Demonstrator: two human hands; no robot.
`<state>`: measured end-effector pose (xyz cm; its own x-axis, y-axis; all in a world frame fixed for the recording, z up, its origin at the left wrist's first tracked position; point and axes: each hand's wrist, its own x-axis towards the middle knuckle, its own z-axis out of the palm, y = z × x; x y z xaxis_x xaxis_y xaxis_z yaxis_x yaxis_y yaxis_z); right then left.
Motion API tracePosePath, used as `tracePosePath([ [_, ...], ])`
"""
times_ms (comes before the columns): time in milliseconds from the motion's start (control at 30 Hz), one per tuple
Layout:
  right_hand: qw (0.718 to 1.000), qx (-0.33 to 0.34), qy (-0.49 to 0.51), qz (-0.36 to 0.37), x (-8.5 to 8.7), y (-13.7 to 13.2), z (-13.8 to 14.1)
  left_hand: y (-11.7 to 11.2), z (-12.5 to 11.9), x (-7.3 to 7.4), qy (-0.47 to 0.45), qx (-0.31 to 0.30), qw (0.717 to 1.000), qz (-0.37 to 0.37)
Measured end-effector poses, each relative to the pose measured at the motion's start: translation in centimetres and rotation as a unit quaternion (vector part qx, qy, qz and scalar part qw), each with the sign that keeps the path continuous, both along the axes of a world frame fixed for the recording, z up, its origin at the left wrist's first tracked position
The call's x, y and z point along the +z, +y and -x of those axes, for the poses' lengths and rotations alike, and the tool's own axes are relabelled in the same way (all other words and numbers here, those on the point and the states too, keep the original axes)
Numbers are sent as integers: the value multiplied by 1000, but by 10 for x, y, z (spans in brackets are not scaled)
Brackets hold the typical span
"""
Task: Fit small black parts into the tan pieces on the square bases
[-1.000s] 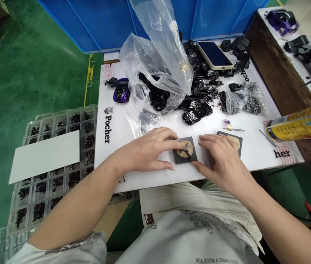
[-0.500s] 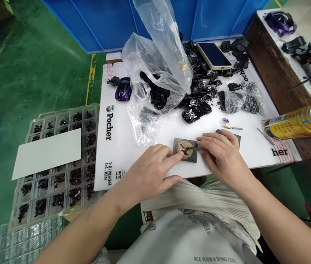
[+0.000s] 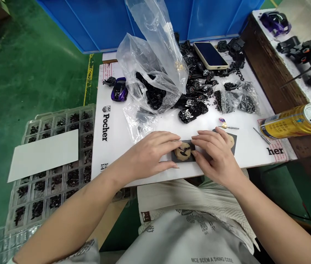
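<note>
A tan putty lump point(image 3: 182, 155) with a small black part point(image 3: 184, 148) on it sits on a dark square plate point(image 3: 175, 158) near the table's front edge. From the left, my left hand point(image 3: 151, 153) reaches to this plate, fingers stretched out and thumb apart, index tip by the putty. My right hand point(image 3: 217, 154) rests at the plate's right side, fingers extended and slightly curved, thumb apart from them. Beneath and behind it lies a second dark plate point(image 3: 234, 146), mostly hidden, with another tan lump point(image 3: 231, 140) partly showing.
Behind the hands are a clear bag point(image 3: 147, 55) of black parts, several black car bodies point(image 3: 192, 112), a phone point(image 3: 211, 55) and small bags of parts point(image 3: 237, 101). A yellow can point(image 3: 287, 123) and tweezers point(image 3: 261, 135) are at right. A compartment tray point(image 3: 53, 172) sits at left.
My left index finger has drawn back left from the black part to the putty's edge. My right thumb has come nearer the first plate. The view has shifted slightly.
</note>
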<state>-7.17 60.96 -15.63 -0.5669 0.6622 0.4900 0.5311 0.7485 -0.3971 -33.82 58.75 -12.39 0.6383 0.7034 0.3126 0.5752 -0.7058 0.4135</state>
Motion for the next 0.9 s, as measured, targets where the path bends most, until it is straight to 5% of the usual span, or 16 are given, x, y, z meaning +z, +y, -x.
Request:
tracePosePath([
  [233, 999, 17, 26, -9, -3, 2, -1, 0, -5, -26, -42, -49, 995, -74],
  [700, 999, 25, -27, -9, -3, 3, 3, 3, -1, -31, -58, -80, 995, -4],
  [900, 990, -63, 120, -36, -10, -1, -4, 5, -2, -29, -61, -86, 994, 1],
])
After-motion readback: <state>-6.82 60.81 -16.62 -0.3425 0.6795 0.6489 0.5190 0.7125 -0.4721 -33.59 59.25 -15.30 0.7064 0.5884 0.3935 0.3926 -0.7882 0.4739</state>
